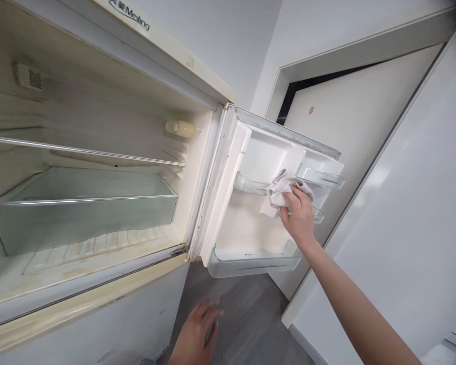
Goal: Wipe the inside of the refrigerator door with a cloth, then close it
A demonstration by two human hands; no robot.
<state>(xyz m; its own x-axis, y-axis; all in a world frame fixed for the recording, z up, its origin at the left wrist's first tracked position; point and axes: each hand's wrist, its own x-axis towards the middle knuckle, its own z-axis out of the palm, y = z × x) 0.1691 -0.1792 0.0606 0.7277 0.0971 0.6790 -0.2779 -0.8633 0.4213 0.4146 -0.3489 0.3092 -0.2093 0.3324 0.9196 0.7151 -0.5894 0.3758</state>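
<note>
My right hand [299,215] grips a crumpled white cloth [279,192] against the inside of the open fridge door [247,223]. The cloth lies over the right end of the upper-left clear door shelf [253,183] and hides part of it. Two smaller clear shelves, an upper one [321,177] and a lower one [318,215], sit beside my fingers. Below, my left hand [199,329] hovers above the floor, holding nothing, its slightly blurred fingers apart and a little curled.
The fridge compartment [117,111] stands open at left, with a glass shelf [83,149] and a clear drawer [87,218]. Yellowish stains mark its floor. A long clear bin [254,264] runs along the door's bottom. Behind is a white room door [349,111]; the floor [247,314] is grey.
</note>
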